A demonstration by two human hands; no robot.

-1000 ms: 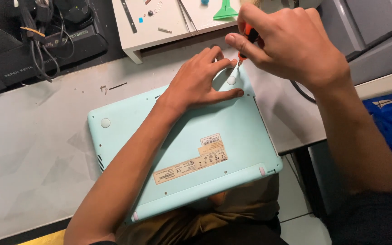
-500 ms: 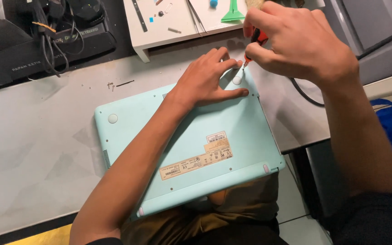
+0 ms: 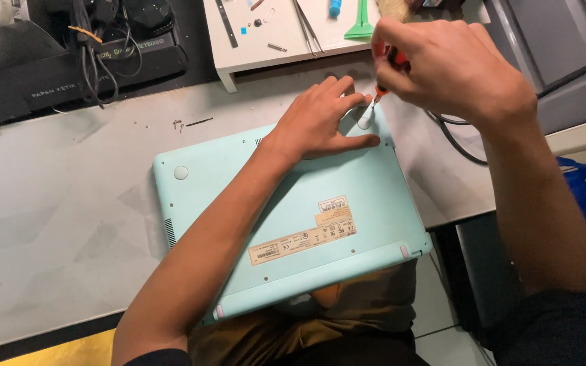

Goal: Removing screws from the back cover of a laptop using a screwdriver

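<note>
A shallow white tray [image 3: 286, 54] at the far edge holds small tools: metal tweezers [image 3: 308, 30], a green plastic pry tool [image 3: 361, 26], a blue-tipped piece [image 3: 334, 8] & loose bits. A mint-green plastic laptop [image 3: 286, 217] is laid bottom-up on the grey mat [image 3: 55, 203], its near edge hanging past the desk over the lap. The left hand [image 3: 320, 125] is pressed flat on the far right corner, fingers released & spread around a round white rubber foot [image 3: 365, 122]. The right hand [image 3: 449, 64] is clenched on an orange-handled screwdriver [image 3: 391, 68], tip set just beside that foot. Black cables [image 3: 110, 47] & dark boxes are seen far left.
</note>
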